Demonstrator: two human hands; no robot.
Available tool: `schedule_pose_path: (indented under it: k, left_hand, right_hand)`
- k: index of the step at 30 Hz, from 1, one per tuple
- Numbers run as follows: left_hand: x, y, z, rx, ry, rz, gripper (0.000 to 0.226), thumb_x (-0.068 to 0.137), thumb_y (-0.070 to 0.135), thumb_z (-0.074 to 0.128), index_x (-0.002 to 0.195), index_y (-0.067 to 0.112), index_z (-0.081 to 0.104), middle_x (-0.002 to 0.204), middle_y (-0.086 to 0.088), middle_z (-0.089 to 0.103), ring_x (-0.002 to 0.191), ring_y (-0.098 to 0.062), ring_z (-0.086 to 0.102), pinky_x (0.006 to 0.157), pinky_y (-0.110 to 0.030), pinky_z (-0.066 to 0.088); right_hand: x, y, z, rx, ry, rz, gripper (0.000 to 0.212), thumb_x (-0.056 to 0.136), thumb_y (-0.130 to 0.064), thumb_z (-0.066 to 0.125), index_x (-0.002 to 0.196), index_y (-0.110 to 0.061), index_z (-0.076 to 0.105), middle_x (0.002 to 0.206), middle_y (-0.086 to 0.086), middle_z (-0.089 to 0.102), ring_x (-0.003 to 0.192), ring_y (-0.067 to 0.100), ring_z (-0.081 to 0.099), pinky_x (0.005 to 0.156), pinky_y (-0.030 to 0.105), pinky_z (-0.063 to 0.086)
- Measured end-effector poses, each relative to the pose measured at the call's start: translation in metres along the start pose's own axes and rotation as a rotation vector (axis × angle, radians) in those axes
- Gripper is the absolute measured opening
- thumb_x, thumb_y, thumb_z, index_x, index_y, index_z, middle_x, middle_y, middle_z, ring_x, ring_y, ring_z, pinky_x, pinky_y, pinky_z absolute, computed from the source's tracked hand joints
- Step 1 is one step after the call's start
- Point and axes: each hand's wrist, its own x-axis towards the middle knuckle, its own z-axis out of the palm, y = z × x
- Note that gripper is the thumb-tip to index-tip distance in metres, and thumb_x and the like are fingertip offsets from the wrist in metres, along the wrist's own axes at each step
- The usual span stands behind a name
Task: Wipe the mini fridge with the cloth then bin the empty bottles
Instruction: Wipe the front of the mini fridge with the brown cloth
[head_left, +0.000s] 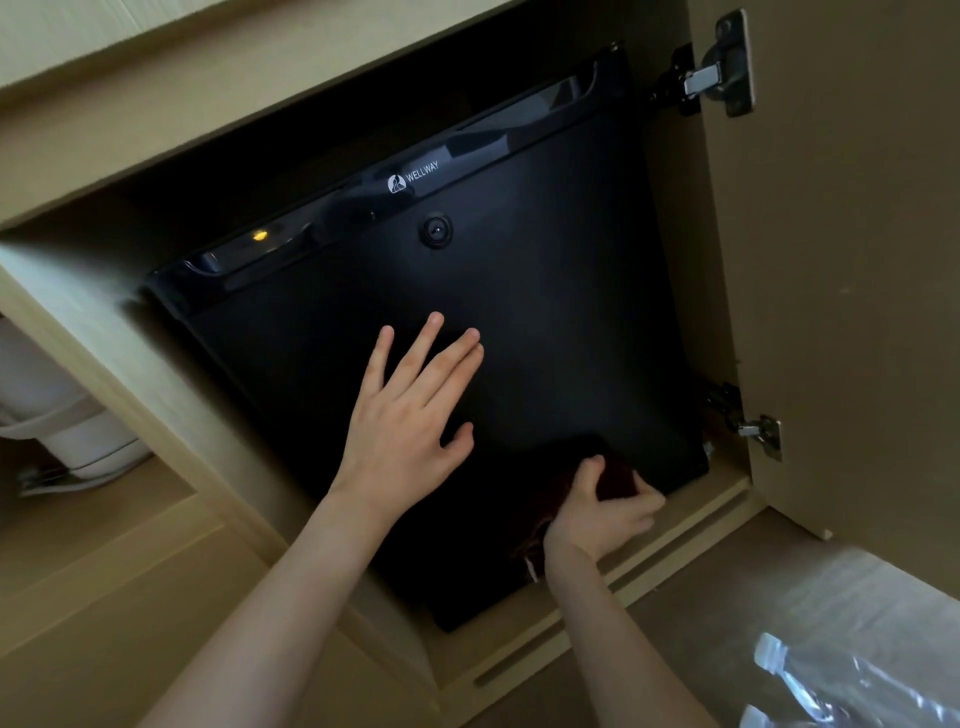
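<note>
A black mini fridge (545, 312) with its door closed sits inside a wooden cabinet. My left hand (410, 415) lies flat on the middle of the fridge door, fingers spread. My right hand (602, 512) presses a dark reddish-brown cloth (550, 499) against the lower right part of the door. The cloth is bunched under my fingers and partly hidden by them. A clear plastic bottle (852, 686) lies at the bottom right corner, its cap end pointing left.
The cabinet door (841, 260) stands open on the right, held by two metal hinges (722, 73). A wooden ledge (649, 566) runs below the fridge. A white bin (62, 415) sits in the left compartment. Clear plastic (883, 613) lies beside the bottle.
</note>
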Motion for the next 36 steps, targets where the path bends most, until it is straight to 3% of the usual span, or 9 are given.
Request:
schedule_pose_path:
  k: [2,6,10,17,22,26,32,34,36]
  left_hand:
    - [0.001,0.003,0.001,0.005,0.009,0.002,0.077,0.079,0.033,0.071,0.149,0.017,0.042,0.159,0.004,0.035,0.154,-0.023,0.015,0.125,-0.051,0.001]
    - [0.004,0.006,0.005,0.02,0.035,0.017,0.07,0.08,0.035,0.067,0.146,0.022,0.046,0.158,0.003,0.038,0.154,-0.025,0.016,0.124,-0.054,-0.002]
    - [0.004,0.006,0.008,0.024,0.054,0.004,0.067,0.081,0.036,0.063,0.145,0.023,0.048,0.158,0.004,0.039,0.154,-0.025,0.015,0.123,-0.055,-0.002]
    - [0.008,0.011,0.009,0.025,0.05,-0.008,0.069,0.078,0.034,0.071,0.143,0.022,0.049,0.156,0.004,0.04,0.154,-0.026,0.016,0.122,-0.059,-0.004]
    - [0.012,0.015,0.011,0.019,0.041,0.033,0.069,0.078,0.036,0.067,0.144,0.021,0.049,0.157,0.003,0.039,0.154,-0.027,0.015,0.123,-0.056,-0.004]
    - [0.013,0.016,0.012,0.015,0.038,0.032,0.068,0.078,0.036,0.063,0.143,0.022,0.05,0.158,0.004,0.038,0.154,-0.025,0.014,0.123,-0.055,-0.002]
    - [0.013,0.019,0.011,0.003,0.021,0.01,0.071,0.076,0.033,0.068,0.143,0.023,0.049,0.158,0.007,0.038,0.154,-0.023,0.014,0.122,-0.057,-0.003]
    - [0.015,0.02,0.01,-0.012,0.019,0.014,0.071,0.075,0.031,0.069,0.143,0.023,0.049,0.158,0.006,0.038,0.154,-0.023,0.014,0.123,-0.056,-0.004]
    - [0.019,0.022,0.011,-0.036,0.014,0.033,0.071,0.075,0.03,0.069,0.143,0.021,0.049,0.158,0.004,0.037,0.154,-0.022,0.016,0.124,-0.053,-0.003]
  right_hand:
    - [0.0,-0.009,0.002,0.037,0.013,0.035,0.045,0.089,-0.028,0.071,0.124,-0.019,0.043,0.128,0.013,0.04,0.096,0.017,0.046,0.081,0.03,0.043]
    - [-0.012,-0.049,0.022,0.093,-0.141,-0.299,0.038,0.083,-0.035,0.073,0.109,-0.032,0.045,0.111,-0.007,0.042,0.092,0.005,0.055,0.069,0.01,0.045]
    - [-0.008,-0.053,0.027,0.097,-0.215,-0.49,0.038,0.082,-0.038,0.073,0.108,-0.038,0.046,0.11,-0.012,0.042,0.098,-0.004,0.053,0.069,0.007,0.048]
    - [0.023,-0.028,0.008,0.055,0.121,0.201,0.047,0.09,-0.03,0.07,0.125,-0.016,0.042,0.132,0.017,0.041,0.105,0.03,0.051,0.089,0.04,0.051]
    - [0.008,-0.067,0.023,0.078,-0.029,-0.192,0.038,0.086,-0.033,0.073,0.11,-0.03,0.042,0.114,-0.002,0.039,0.087,0.007,0.052,0.073,0.017,0.046]
    - [0.012,-0.071,0.027,0.041,-0.123,-0.438,0.038,0.082,-0.04,0.072,0.109,-0.036,0.044,0.113,-0.006,0.042,0.096,-0.008,0.053,0.068,0.004,0.046]
    - [0.041,-0.05,0.01,0.099,0.191,0.276,0.054,0.09,-0.032,0.069,0.133,-0.015,0.041,0.136,0.018,0.043,0.115,0.035,0.054,0.094,0.043,0.051]
    - [0.037,-0.06,0.011,0.101,0.131,0.214,0.055,0.09,-0.032,0.069,0.134,-0.016,0.04,0.139,0.018,0.04,0.115,0.034,0.053,0.092,0.039,0.052]
    - [0.027,-0.073,0.019,0.113,0.024,0.003,0.048,0.089,-0.031,0.071,0.127,-0.019,0.045,0.131,0.011,0.043,0.104,0.022,0.056,0.075,0.021,0.051]
